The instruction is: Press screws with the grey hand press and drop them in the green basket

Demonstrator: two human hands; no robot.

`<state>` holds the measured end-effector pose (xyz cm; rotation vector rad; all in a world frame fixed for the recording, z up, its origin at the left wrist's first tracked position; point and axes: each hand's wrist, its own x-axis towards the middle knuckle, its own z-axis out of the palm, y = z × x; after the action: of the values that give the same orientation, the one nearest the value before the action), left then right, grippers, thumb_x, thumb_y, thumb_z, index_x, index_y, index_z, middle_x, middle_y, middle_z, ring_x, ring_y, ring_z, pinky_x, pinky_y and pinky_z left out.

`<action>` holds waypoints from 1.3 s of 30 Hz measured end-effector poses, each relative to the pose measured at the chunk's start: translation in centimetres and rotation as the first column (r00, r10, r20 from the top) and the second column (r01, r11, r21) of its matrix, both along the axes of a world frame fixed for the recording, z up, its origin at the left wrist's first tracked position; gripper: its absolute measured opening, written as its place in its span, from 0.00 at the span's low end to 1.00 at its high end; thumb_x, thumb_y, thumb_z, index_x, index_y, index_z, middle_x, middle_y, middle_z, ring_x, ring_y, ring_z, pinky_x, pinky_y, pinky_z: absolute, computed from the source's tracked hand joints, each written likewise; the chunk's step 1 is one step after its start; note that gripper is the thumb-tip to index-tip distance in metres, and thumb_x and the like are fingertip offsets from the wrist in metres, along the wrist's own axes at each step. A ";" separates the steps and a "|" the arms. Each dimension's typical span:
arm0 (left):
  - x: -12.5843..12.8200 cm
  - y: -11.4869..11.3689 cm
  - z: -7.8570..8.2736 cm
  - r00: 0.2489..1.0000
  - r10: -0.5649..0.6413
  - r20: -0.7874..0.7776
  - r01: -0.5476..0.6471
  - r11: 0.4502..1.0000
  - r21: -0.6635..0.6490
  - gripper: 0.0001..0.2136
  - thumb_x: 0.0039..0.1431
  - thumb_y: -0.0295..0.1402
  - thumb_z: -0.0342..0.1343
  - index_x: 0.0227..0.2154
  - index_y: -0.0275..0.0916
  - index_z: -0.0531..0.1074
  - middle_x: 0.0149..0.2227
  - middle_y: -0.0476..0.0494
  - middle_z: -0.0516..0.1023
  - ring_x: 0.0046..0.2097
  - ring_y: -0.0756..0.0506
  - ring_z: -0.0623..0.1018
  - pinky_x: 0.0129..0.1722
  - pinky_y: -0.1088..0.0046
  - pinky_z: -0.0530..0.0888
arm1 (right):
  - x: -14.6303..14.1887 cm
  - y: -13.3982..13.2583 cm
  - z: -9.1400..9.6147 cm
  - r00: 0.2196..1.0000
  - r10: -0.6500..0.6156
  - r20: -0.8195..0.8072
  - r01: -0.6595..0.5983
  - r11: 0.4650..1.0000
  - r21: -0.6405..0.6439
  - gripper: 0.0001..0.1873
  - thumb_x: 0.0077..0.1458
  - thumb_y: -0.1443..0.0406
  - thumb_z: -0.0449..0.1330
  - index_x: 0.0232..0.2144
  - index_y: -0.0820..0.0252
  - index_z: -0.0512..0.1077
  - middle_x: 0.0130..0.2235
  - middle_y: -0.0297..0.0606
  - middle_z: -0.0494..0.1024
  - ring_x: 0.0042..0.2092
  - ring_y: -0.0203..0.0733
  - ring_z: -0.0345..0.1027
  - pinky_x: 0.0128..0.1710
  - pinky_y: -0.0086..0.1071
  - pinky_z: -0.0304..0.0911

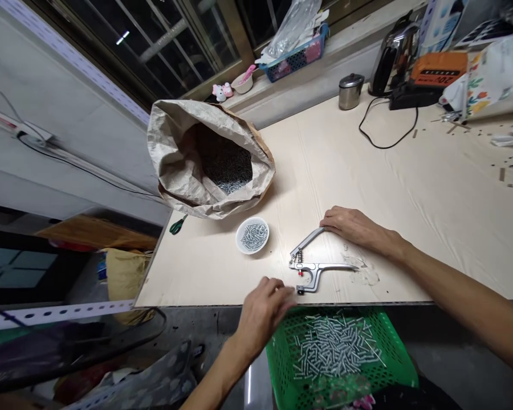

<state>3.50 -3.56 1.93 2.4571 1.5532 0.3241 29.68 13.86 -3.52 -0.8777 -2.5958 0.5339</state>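
Silver hand pliers (314,266), of the snap-fastener kind with a spring and a small red tip, lie on the table with their handles spread apart. The end of the upper handle is in the curled fingers of my right hand (346,223). Close to the pliers' lower jaw, at the table's front edge, is my left hand (265,307). Its fingers are drawn together and slightly blurred; whatever they hold is hidden. A white bowl (254,236) of small metal pieces sits above my left hand. Below the edge, a green basket (404,364) holds many short metal rods or tubes.
A large open sack (171,154) of dark metal pieces stands at the back left. Green-handled scissors (177,225) lie beside it. A lidded metal canister (350,91), a black cable (385,147) and an orange box (438,69) are at the back right.
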 end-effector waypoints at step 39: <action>2.2 2.9 -1.2 0.809 0.529 0.257 -0.354 0.787 -0.505 0.10 0.52 0.37 0.54 0.26 0.38 0.78 0.29 0.44 0.79 0.32 0.46 0.75 0.33 0.72 0.68 | -1.3 -8.2 0.0 0.997 -0.038 0.069 0.037 0.999 0.022 0.10 0.62 0.64 0.51 0.34 0.59 0.71 0.37 0.40 0.71 0.39 0.42 0.61 0.36 0.35 0.55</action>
<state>5.72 -0.64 0.70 1.5458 1.7782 0.4482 28.38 5.64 -3.52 -0.9521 -2.6363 0.4728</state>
